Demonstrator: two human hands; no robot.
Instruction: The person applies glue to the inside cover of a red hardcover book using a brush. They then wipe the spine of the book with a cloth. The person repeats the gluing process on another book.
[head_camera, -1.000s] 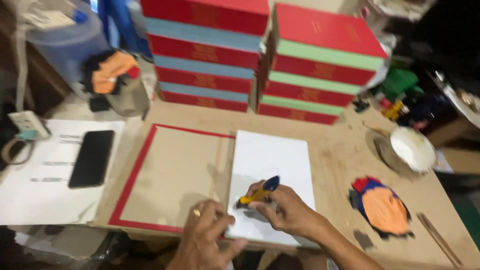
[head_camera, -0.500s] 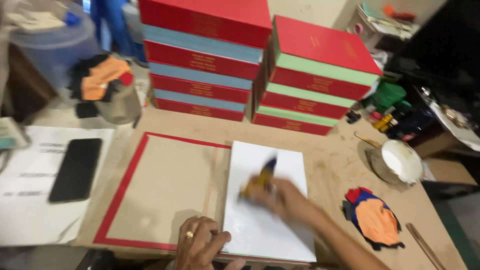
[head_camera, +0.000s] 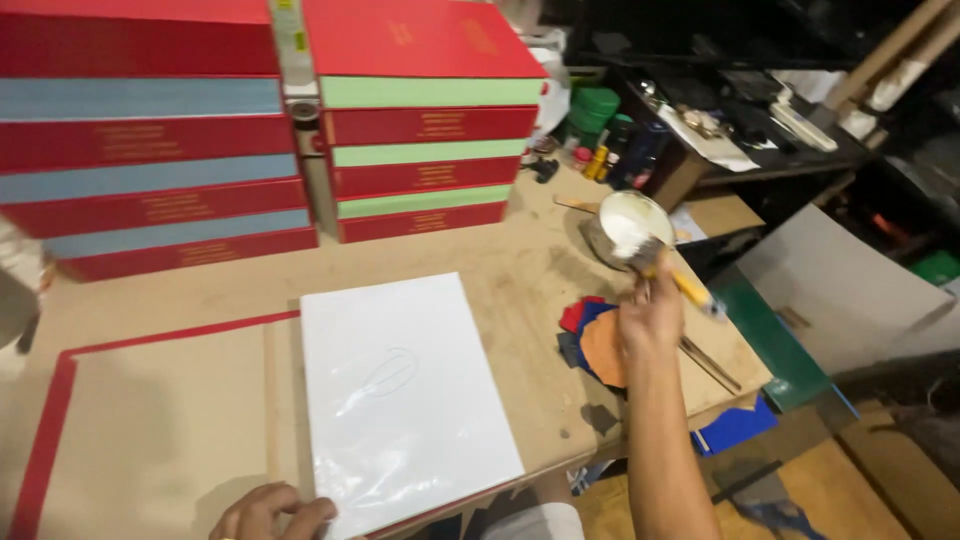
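The brush (head_camera: 668, 272), yellow-handled with pale bristles, is gripped in the right hand (head_camera: 650, 318), whose fingers are closed around its handle. Its bristle end sits at the near rim of a white bowl (head_camera: 628, 222) holding white paste, towards the far right of the wooden table (head_camera: 500, 262). The right arm stretches out over a small heap of blue, red and orange scraps (head_camera: 592, 340) lying just beside the hand.

The left hand (head_camera: 272, 512) rests at the near edge of the table, fingers loosely curled and holding nothing, touching the near corner of a white sheet (head_camera: 400, 395). The sheet lies flat (a wet, glossy smear shows across its middle) and overlaps the right side of a brown board with a red border (head_camera: 150, 430), which is spread open on the table.

Behind them stand two stacks of red boxes (head_camera: 290, 130), the left stack banded in blue and the right in green. Bottles and small jars (head_camera: 600, 150) crowd the far corner near the bowl. The two hands are well apart.
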